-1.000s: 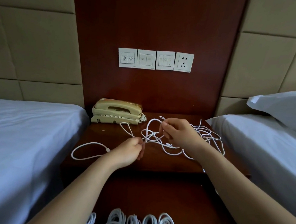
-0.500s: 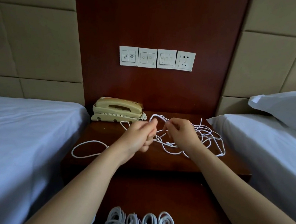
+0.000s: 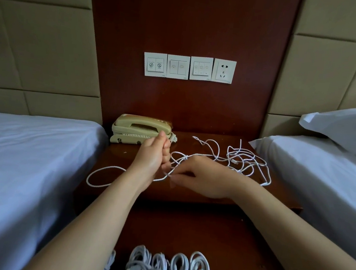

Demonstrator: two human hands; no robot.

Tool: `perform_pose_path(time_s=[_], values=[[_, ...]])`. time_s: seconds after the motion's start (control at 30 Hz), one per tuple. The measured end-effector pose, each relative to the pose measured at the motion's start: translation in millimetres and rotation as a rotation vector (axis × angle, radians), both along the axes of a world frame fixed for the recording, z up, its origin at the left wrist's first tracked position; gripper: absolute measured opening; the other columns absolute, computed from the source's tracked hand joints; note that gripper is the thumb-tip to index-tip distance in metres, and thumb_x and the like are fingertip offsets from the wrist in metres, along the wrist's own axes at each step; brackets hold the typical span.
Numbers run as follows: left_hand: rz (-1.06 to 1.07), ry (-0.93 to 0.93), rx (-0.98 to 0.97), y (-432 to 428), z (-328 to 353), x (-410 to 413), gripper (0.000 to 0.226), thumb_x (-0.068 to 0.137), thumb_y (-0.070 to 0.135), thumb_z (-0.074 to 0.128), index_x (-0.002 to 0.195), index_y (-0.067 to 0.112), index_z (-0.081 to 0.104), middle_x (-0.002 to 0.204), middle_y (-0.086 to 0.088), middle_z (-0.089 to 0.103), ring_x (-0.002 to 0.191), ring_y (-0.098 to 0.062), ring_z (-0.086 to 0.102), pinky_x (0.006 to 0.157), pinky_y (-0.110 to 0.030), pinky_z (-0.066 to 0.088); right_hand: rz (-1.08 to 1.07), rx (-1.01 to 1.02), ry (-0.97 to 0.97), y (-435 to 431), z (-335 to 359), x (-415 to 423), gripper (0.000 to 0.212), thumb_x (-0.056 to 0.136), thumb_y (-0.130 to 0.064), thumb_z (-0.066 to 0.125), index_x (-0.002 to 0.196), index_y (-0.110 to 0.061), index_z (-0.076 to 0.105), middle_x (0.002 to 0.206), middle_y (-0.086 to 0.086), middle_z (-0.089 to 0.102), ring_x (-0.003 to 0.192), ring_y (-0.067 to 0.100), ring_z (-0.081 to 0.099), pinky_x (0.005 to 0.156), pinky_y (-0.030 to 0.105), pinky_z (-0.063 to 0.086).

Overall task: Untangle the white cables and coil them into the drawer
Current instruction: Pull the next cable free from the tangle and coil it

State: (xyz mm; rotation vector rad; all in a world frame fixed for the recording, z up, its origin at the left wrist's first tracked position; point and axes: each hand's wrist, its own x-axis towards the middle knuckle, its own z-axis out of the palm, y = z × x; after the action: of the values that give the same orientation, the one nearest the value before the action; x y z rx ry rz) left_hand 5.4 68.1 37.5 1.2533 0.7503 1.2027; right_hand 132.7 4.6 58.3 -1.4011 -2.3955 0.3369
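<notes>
The left hand [image 3: 151, 156] is closed in a fist around a strand of the white cable [image 3: 239, 161], raised just above the counter [image 3: 199, 194] in front of the phone [image 3: 139, 129]. The right hand [image 3: 203, 177] pinches the same strand just beside it. The rest of the tangle lies loose to the right on the counter. Coiled cables [image 3: 167, 268] sit side by side in the open drawer [image 3: 236, 262] below.

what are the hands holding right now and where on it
Both hold the thin white cable mid-length, not at a plug. The left hand is fisted around a strand; the right hand pinches a strand just beside it, the loose tangle trailing right across the dark wooden nightstand.
</notes>
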Motion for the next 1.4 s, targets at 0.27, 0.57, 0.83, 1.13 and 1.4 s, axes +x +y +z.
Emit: perform_pose_path(time_s=[0.27,0.57,0.83,1.13,1.4], values=[[-0.091,0.149,-0.009,-13,-2,4,0.047,0.104,0.026,0.026,0.066,0.010,0.048,0.040,0.006,0.050,0.036,-0.004,0.044,0.047,-0.019,0.032,-0.087,0.189,0.176,-3,7,4,0.022,0.093,-0.018,0.054,0.075,-0.012,0.065,0.056,-0.004,0.051,0.050,0.006,0.041,0.051,0.015,0.029],[-0.161,0.178,-0.027,-20,-3,11,0.043,0.104,0.029,0.028,0.070,0.011,0.049,0.040,0.008,0.034,0.037,-0.007,0.030,0.037,-0.018,0.026,-0.067,0.228,0.257,-1,5,5,0.024,0.093,-0.014,0.056,0.069,-0.020,0.058,0.055,-0.013,0.050,0.053,-0.001,0.047,0.054,0.013,0.032],[-0.430,0.091,-0.159,-28,4,19,0.062,0.099,0.051,0.013,0.053,0.013,0.031,0.037,0.007,0.020,0.031,-0.004,0.014,0.038,-0.015,0.009,-0.198,0.284,0.449,12,0,22,0.027,0.092,-0.023,0.059,0.068,-0.011,0.057,0.054,0.001,0.050,0.052,0.010,0.040,0.053,0.029,0.033],[-0.617,-0.026,-0.120,-32,10,11,0.045,0.100,0.029,0.029,0.058,0.017,0.040,0.048,0.009,0.021,0.038,-0.002,0.017,0.041,-0.019,0.013,-0.256,0.195,0.632,25,-19,35,0.038,0.096,-0.021,0.051,0.060,-0.010,0.052,0.054,-0.002,0.035,0.050,0.005,0.028,0.047,0.021,0.023],[-0.412,-0.285,-0.193,-22,10,4,0.042,0.102,0.031,0.025,0.065,0.015,0.035,0.046,0.009,0.023,0.036,-0.003,0.020,0.038,-0.016,0.020,-0.147,-0.081,0.276,14,-35,29,0.035,0.098,-0.023,0.046,0.068,-0.016,0.063,0.057,-0.006,0.050,0.047,0.002,0.040,0.052,0.016,0.034]])
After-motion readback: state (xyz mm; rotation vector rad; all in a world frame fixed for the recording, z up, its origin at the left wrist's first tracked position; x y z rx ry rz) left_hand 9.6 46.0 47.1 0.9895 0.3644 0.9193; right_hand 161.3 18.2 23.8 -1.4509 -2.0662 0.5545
